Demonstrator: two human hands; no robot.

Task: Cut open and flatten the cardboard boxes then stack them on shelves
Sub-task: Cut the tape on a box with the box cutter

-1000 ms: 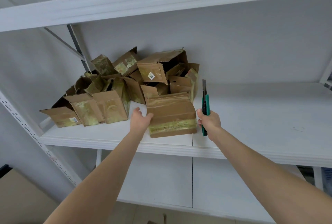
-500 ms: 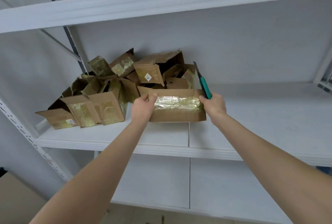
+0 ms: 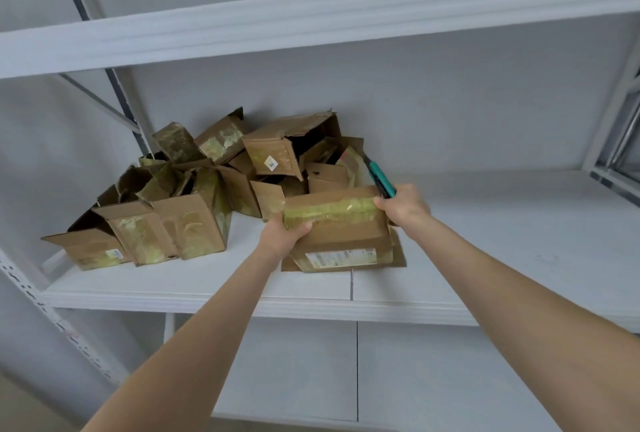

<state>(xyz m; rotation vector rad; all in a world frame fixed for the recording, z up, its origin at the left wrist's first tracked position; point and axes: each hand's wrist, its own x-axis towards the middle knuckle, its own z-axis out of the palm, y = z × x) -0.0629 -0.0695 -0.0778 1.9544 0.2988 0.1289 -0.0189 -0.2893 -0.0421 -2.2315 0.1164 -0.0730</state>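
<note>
Left hand (image 3: 282, 232) grips box (image 3: 341, 224); right hand (image 3: 403, 208) clutches cutter (image 3: 381, 179).

Soft, even light, faint shadows, wide-angle bending at edges.

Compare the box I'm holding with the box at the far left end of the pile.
The held box is taped shut; the far-left box gapes open with flaps out. The held box is gripped by both hands, left and right; the far-left box rests untouched on the shelf. Both are brown cardboard with yellowish tape and a label.
</note>
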